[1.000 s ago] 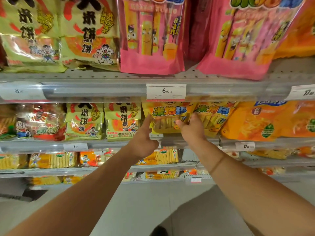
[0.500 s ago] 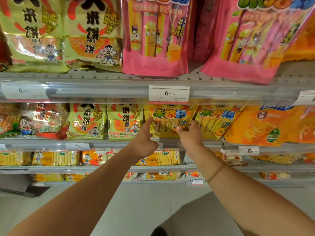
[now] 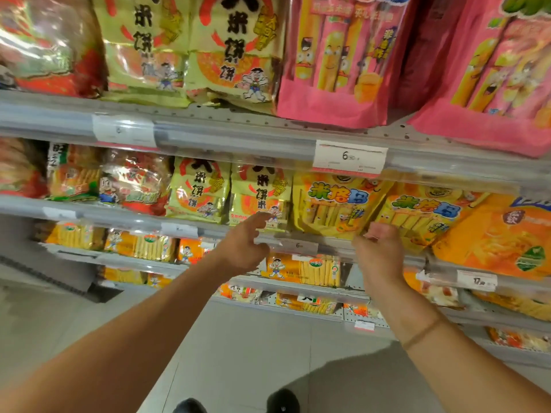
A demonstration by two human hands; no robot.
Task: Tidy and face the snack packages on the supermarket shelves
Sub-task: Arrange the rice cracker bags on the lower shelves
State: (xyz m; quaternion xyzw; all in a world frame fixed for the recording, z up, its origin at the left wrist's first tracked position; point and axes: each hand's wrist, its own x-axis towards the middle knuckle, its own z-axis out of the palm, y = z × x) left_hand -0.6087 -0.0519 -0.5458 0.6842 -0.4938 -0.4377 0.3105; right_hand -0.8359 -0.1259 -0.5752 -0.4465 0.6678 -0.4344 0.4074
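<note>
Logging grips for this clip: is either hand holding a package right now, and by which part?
Neither clearly holds one. The left hand hangs open before the shelf edge. The right hand's fingers curl at the bottom edge of the tilted yellow package; blur hides any grip.

Illumination is even, warm and bright. Motion blur softens the whole view, strongest at the left edge. Glare streaks the glossy bags (image 3: pixel 47 49) at the upper left corner. Wide-angle distortion bows the shelf rails (image 3: pixel 238 138). A soft shadow falls on the floor (image 3: pixel 343 380).
</note>
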